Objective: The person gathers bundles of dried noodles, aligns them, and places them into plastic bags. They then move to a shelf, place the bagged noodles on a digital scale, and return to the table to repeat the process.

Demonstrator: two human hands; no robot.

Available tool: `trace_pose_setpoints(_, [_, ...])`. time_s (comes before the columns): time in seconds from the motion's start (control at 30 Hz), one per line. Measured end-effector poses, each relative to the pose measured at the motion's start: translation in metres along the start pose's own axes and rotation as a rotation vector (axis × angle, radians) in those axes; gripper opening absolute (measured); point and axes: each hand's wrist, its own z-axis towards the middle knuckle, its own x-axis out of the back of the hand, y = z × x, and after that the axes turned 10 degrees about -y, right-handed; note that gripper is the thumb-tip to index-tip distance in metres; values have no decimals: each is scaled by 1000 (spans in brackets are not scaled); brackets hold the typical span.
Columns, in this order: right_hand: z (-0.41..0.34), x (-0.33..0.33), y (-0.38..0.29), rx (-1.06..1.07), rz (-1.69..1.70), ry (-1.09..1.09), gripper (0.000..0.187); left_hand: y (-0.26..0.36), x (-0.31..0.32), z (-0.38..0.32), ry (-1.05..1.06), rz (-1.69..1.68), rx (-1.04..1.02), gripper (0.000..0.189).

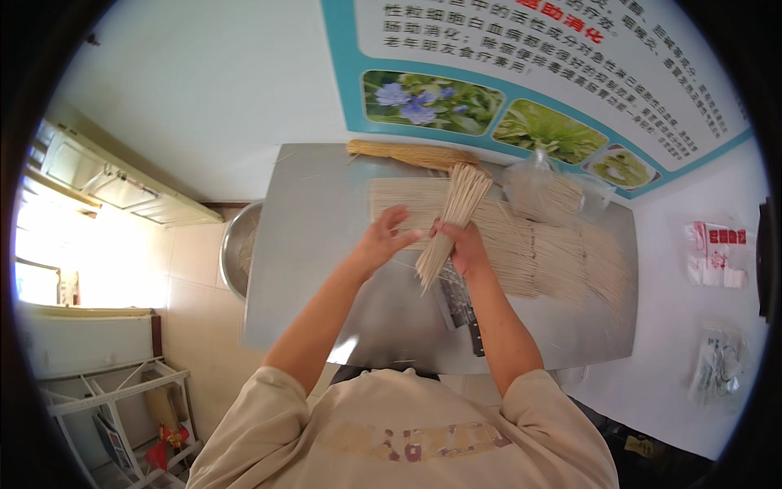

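My right hand point(465, 244) is closed around a thick bundle of dried noodles point(459, 205), which tilts with its upper end towards the wall. To its left, my left hand point(391, 235) is apart from the bundle, fingers spread and holding nothing. Beneath the hands, rows of loose dried noodles point(550, 263) lie across the metal table point(305, 287). A cleaver point(455, 299) with a black handle rests on the table, partly hidden by the bundle and my right forearm. A yellowish brush-like bundle of stalks point(409, 154) lies along the table's far edge.
A clear plastic bag point(537, 186) with noodles in it sits at the back right. Left of the table, lower down, stands a round metal basin point(241, 250). Behind the table is a wall with a printed poster point(427, 104). Plastic bags point(718, 253) hang on the right wall.
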Motion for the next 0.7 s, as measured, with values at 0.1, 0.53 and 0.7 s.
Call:
trace_pose_setpoints(0.1, [-20,-71,52,-12,-83,-79,42,18,10,-16,-165,-50,38,78])
trace_pose_setpoints(0.53, [8,-160,180,91,-778,-391,52,-93,56,-109,618,0,-240,64])
trace_pose_setpoints(0.7, [8,-150,188,236,-1322,-350,71,-91,62,-100,709,134,-185,43])
